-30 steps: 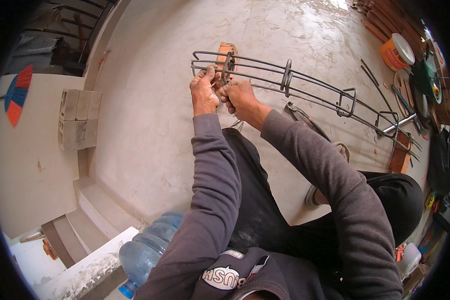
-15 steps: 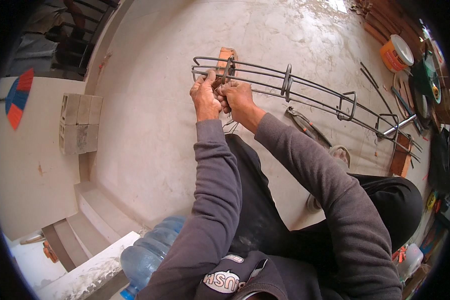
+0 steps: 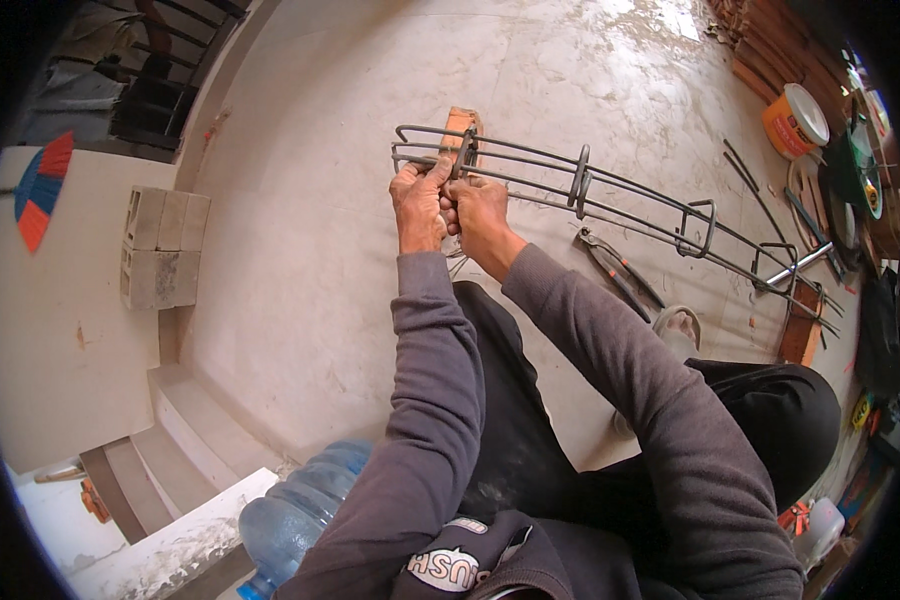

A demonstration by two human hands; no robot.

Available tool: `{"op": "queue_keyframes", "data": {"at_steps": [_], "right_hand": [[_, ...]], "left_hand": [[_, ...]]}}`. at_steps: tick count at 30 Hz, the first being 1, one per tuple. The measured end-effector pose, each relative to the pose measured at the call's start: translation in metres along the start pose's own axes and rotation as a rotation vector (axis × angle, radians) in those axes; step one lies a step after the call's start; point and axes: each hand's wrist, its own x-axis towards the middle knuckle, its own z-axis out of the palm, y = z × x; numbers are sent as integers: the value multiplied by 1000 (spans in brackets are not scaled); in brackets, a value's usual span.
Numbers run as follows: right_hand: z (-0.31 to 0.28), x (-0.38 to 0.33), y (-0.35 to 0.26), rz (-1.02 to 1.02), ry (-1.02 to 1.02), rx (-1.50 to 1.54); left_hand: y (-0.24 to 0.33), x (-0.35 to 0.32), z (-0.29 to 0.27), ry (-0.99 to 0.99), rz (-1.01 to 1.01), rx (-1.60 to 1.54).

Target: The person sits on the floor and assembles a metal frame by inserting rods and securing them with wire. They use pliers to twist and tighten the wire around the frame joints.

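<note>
A long cage of dark steel bars with wire-like stirrups [image 3: 580, 180] runs from in front of me toward the right. Its near-left end rests over an orange brick [image 3: 463, 121], and its other end over a second brick [image 3: 799, 335]. With thumb and fingers bent round a lower bar beside the end stirrup, my left hand [image 3: 420, 207] grips the cage. Close against it, my right hand [image 3: 483, 216] is closed in a pinch just below the same stirrup. What its fingertips hold is hidden. Thin wires show on the floor under my wrists.
Pincers with dark and orange handles [image 3: 621, 268] lie on the floor by my foot. Loose bars [image 3: 750, 175] and an orange-and-white bucket [image 3: 796, 121] are at the right. Grey blocks [image 3: 162, 247] stand at the left, a blue water bottle [image 3: 300, 513] at lower left.
The view has shifted slightly, so the cage and hands sit a little lower. My hands stay together at the end stirrup, with only small finger movement.
</note>
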Motion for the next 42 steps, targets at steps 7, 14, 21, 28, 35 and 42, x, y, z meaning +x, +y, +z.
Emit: {"op": "queue_keyframes", "data": {"at_steps": [7,14,21,28,35,42], "right_hand": [[4,-1,-2,-20,68,-9],[0,8,5,-22,58,-39],[-7,11,-2,-44,-12,-126],[-12,-4,-2,-35,-38,-174],[-6,1,-6,-19,21,-89],[-12,10,1,-113,-66,-196]], "left_hand": [[-5,3,0,-30,29,4],[-8,5,-6,-91,59,30],[-11,1,6,-51,138,-19],[-16,5,-4,-33,83,-46],[-10,1,-2,-48,94,34],[-32,12,-7,-29,226,30]]}}
